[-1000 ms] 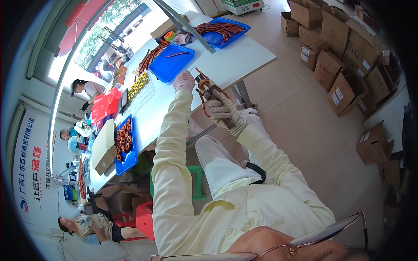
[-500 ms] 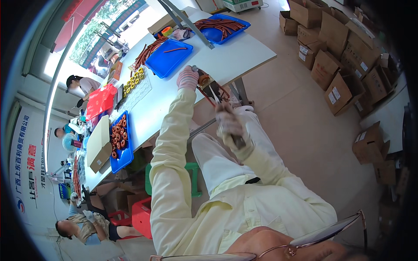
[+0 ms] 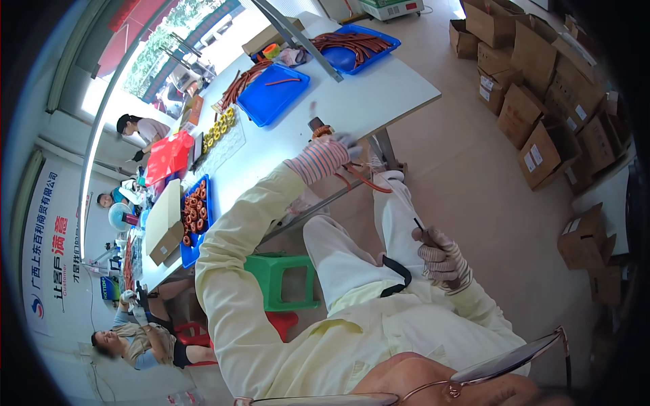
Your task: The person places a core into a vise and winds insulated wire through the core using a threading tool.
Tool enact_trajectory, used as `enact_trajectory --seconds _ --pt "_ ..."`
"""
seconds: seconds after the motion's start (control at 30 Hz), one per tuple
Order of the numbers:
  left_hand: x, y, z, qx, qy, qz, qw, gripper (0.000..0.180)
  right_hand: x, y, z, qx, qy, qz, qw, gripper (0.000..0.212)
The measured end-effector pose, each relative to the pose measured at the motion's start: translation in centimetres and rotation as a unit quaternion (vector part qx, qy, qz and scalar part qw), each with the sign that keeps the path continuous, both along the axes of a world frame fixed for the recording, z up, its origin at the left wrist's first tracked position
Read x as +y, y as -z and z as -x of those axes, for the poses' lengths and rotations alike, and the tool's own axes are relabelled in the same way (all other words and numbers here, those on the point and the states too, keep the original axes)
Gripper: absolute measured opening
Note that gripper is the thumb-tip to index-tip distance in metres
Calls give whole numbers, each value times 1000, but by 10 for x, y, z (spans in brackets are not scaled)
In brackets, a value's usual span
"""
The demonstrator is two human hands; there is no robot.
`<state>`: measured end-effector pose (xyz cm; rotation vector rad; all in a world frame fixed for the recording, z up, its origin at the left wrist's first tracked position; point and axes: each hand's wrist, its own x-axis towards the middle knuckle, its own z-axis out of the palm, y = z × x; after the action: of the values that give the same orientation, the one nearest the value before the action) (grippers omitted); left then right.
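Note:
At the table's near edge sits a copper-wound ring coil (image 3: 322, 131) with a dark block beside it. My left hand (image 3: 328, 154), in a striped glove, is closed over its near side; the fingertips are partly smeared by motion. Orange-red wire ends (image 3: 365, 180) come out from under that hand and hang past the edge over my legs. Away from the table, above my thigh on the right, my right hand (image 3: 440, 258) is closed in a striped glove. A slim dark rod-like tool (image 3: 418, 223) sticks out of its fist; the rest of it is hidden by the fingers.
On the white table (image 3: 379, 101) lie a blue tray (image 3: 271, 101) with one wire piece, another blue tray (image 3: 352, 64) of red-brown tubing, and yellow rings (image 3: 220, 128). Copper coils (image 3: 194, 215) fill a tray farther left. A green stool (image 3: 281, 279) stands below; cardboard boxes (image 3: 535, 149) line the right.
My right hand has drawn back from the coil, down and to the right, with its tool. My left hand has shifted right and nearer, over the coil and its wires.

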<state>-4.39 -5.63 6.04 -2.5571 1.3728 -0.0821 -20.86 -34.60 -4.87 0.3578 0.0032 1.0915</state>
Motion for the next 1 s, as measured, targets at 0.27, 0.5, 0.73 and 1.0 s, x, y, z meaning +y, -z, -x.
enact_trajectory --seconds 0.27,0.5,0.73,1.0 --pt "-44 71 84 24 -111 489 865 20 4 -1 5 36 -32 30 998 36" --pt "-98 112 130 119 -316 724 601 10 13 -25 14 -9 -13 155 988 28" --pt "-62 99 123 616 -187 725 246 40 23 -31 26 -51 14 222 974 28" --pt "-43 119 115 697 -87 698 139 33 38 -21 33 -2 -9 101 995 34"
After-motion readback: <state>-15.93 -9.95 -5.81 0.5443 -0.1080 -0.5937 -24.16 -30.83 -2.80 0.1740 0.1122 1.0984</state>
